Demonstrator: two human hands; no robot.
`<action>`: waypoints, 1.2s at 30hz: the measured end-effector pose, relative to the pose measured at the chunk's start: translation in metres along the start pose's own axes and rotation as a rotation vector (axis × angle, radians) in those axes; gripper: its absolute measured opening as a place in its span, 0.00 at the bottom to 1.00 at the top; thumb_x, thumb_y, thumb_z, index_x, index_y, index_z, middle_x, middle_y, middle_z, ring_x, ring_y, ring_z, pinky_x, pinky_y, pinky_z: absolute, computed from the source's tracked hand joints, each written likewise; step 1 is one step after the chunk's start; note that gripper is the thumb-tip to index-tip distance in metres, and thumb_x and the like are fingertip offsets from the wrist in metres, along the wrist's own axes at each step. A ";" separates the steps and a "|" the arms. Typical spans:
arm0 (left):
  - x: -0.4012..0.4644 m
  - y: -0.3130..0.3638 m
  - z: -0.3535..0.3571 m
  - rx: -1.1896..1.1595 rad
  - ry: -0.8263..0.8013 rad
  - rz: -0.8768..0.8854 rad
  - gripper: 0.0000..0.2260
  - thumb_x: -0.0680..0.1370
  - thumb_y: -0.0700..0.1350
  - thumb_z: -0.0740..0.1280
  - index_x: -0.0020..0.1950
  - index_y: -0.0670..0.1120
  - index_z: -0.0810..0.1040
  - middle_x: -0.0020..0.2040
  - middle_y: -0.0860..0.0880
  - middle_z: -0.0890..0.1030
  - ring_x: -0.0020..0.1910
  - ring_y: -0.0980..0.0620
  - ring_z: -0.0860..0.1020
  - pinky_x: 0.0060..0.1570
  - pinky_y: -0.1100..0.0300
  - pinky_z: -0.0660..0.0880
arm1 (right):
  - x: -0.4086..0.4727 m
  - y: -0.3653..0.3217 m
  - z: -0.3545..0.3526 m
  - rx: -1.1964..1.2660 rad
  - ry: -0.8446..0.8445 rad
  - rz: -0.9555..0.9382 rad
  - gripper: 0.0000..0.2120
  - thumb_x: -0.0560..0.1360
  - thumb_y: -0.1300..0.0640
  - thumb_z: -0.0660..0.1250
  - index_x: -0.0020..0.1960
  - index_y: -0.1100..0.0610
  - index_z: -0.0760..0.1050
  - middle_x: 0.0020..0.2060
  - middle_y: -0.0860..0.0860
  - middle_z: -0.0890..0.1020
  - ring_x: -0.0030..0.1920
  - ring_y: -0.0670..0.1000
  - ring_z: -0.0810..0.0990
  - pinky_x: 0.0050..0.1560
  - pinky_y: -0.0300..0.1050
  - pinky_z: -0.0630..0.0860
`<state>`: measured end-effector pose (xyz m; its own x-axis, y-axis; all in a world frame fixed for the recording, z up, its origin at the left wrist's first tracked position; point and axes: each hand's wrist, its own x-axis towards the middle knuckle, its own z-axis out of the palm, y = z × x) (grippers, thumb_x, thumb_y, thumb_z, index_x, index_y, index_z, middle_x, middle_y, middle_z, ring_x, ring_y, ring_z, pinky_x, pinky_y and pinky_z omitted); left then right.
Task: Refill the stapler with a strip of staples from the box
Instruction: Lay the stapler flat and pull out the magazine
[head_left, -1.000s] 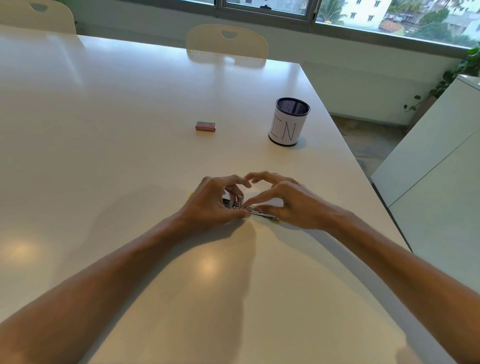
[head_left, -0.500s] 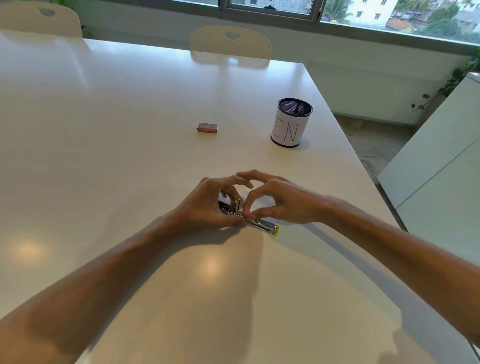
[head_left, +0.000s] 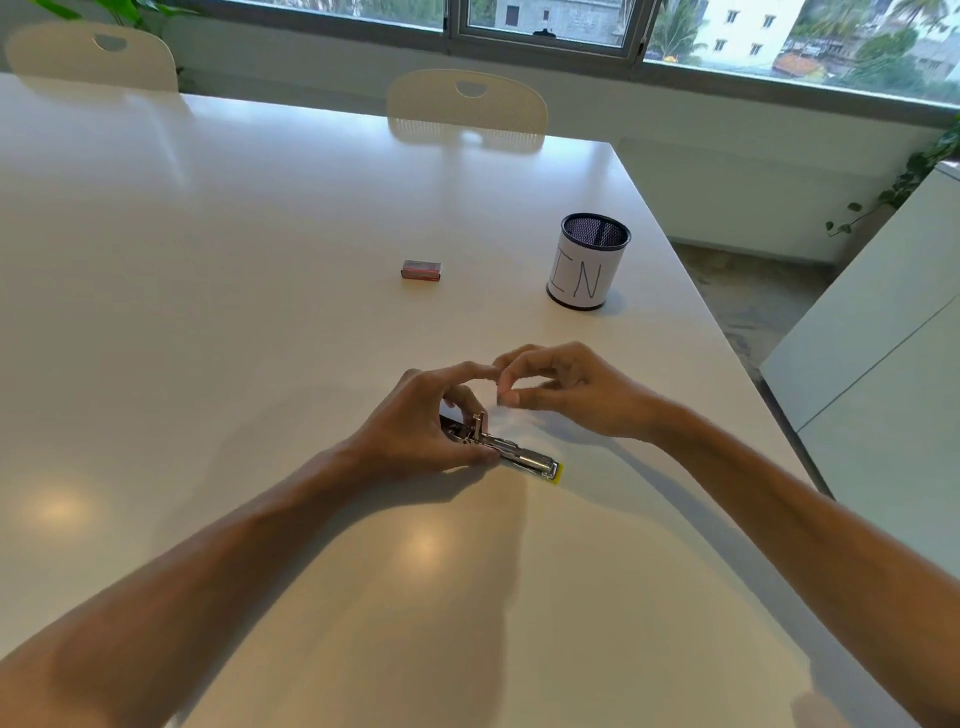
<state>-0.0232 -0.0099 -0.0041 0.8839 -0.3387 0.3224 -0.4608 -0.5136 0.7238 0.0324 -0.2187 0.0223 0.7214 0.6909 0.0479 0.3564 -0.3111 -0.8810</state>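
A small metal stapler (head_left: 524, 457) with a yellow end lies opened flat on the white table (head_left: 260, 312); a metal part stands up near its middle. My left hand (head_left: 426, 431) grips its left half, thumb on the near side, fingers curled over the top. My right hand (head_left: 566, 395) hovers just above and to the right of it, thumb and forefinger close together in a pinch; whether a staple strip sits between them is too small to tell. The small red staple box (head_left: 421, 270) lies farther back on the table, apart from both hands.
A mesh pen cup (head_left: 587, 265) wrapped in white paper marked "IN" stands at the back right near the table edge. Two cream chairs (head_left: 467, 109) sit at the far side. A white cabinet (head_left: 883, 338) is to the right of the table.
My right hand has lifted off the stapler and drawn up and to the right. The stapler's yellow end is now uncovered. My left hand keeps its hold.
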 end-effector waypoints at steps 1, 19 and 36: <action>0.000 -0.001 0.000 0.005 0.009 -0.013 0.28 0.64 0.48 0.81 0.62 0.56 0.76 0.39 0.54 0.86 0.41 0.58 0.83 0.48 0.65 0.75 | 0.000 0.002 -0.001 0.056 0.064 -0.001 0.06 0.75 0.64 0.71 0.46 0.53 0.82 0.50 0.50 0.84 0.54 0.45 0.81 0.58 0.39 0.76; -0.003 -0.005 0.007 0.111 0.160 -0.185 0.20 0.65 0.53 0.75 0.55 0.58 0.79 0.40 0.57 0.83 0.37 0.55 0.81 0.45 0.58 0.78 | 0.034 0.005 -0.076 -0.084 0.899 0.033 0.05 0.72 0.59 0.75 0.48 0.57 0.85 0.42 0.50 0.87 0.45 0.45 0.86 0.53 0.38 0.80; -0.004 -0.005 0.009 0.121 0.168 -0.225 0.20 0.65 0.58 0.72 0.57 0.62 0.77 0.42 0.61 0.81 0.48 0.60 0.77 0.48 0.54 0.78 | 0.088 0.027 -0.141 -0.362 0.980 0.247 0.05 0.72 0.58 0.74 0.48 0.55 0.86 0.45 0.53 0.88 0.44 0.47 0.83 0.50 0.39 0.76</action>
<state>-0.0248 -0.0130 -0.0149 0.9611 -0.0760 0.2656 -0.2491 -0.6543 0.7140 0.1890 -0.2582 0.0694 0.9024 -0.1922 0.3855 0.1737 -0.6566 -0.7340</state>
